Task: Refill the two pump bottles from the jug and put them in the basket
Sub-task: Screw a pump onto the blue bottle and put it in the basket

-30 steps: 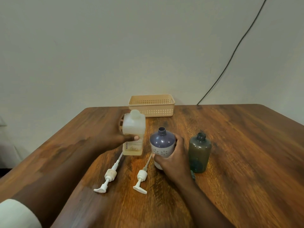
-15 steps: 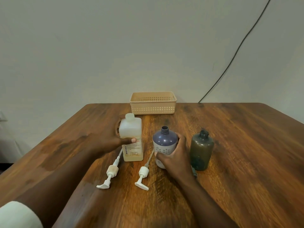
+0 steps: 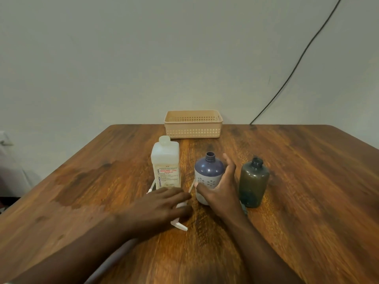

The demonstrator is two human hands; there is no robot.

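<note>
The white jug [image 3: 166, 162] stands capped on the wooden table [image 3: 307, 181], free of my hands. Right of it is the open purple bottle [image 3: 208, 171]; my right hand [image 3: 219, 191] holds it, thumb on the front and fingers up its right side. The open dark green bottle [image 3: 253, 181] stands further right. My left hand [image 3: 162, 208], blurred, lies over the two white pump heads. One pump [image 3: 180, 223] shows its nozzle and collar under my fingers. Only the tube tip of the other pump [image 3: 151, 186] shows by the jug.
The empty beige basket [image 3: 192, 124] sits at the table's far edge against the wall. A black cable [image 3: 297, 64] runs down the wall to the right of it.
My left hand let go of the jug, which now stands on the table, and dropped down onto the pump heads. My right hand's fingers loosened on the purple bottle.
</note>
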